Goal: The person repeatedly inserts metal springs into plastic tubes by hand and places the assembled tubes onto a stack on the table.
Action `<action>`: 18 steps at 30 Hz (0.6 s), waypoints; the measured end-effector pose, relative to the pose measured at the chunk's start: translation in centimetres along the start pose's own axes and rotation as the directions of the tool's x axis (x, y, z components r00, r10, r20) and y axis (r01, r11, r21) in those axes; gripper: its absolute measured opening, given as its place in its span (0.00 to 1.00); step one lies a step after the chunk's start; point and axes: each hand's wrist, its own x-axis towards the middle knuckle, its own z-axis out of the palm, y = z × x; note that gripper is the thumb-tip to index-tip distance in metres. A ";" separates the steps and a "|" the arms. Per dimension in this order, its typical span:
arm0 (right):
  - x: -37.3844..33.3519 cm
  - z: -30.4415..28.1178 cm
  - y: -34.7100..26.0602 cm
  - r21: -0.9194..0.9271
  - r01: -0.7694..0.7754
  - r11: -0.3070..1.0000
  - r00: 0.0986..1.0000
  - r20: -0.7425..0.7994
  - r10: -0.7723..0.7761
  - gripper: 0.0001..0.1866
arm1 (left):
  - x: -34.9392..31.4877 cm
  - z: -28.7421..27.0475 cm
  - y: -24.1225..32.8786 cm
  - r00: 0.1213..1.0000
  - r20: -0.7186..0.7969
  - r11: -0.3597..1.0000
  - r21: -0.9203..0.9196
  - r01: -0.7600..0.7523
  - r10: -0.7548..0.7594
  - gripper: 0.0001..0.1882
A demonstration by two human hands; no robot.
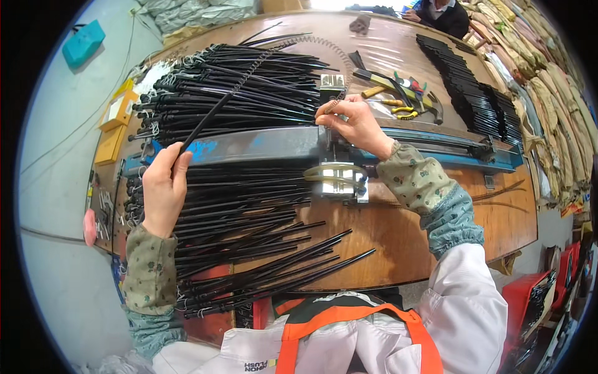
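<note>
My left hand (167,184) is closed around the lower end of a slim black tube (208,119), which slants up and to the right. From the tube's upper end a long thin coil spring (299,41) bows over in a wide arc and comes down to my right hand (355,121). The fingertips of that hand are pinched on the spring's end. They are just above a fixture with silver metal blocks (339,187) on a long blue-grey metal rail (261,142). Many similar black tubes (243,78) lie in bundles beyond the rail and on its near side.
Hand tools with yellow handles (391,103) and a hammer (430,107) lie beyond the rail. Black parts (473,93) are stacked in a row at the far right. Loose springs (498,194) lie on the wooden table (386,249). Another person (442,15) is at the far edge.
</note>
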 end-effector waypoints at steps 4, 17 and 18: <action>1.7 0.7 -0.1 -0.089 -0.039 0.995 0.988 0.145 0.052 0.09 | -0.7 0.8 -0.2 0.995 0.038 0.993 -0.076 0.092 -0.089 0.11; -11.9 -12.7 3.5 -0.784 -0.035 0.619 0.993 0.040 0.107 0.03 | 1.0 4.1 -4.0 0.973 0.229 0.989 0.131 -0.069 0.038 0.12; -13.8 -15.0 3.6 -0.821 -0.099 0.562 0.983 0.008 0.185 0.04 | 1.6 5.6 -3.1 0.955 0.289 0.989 0.113 -0.099 0.063 0.12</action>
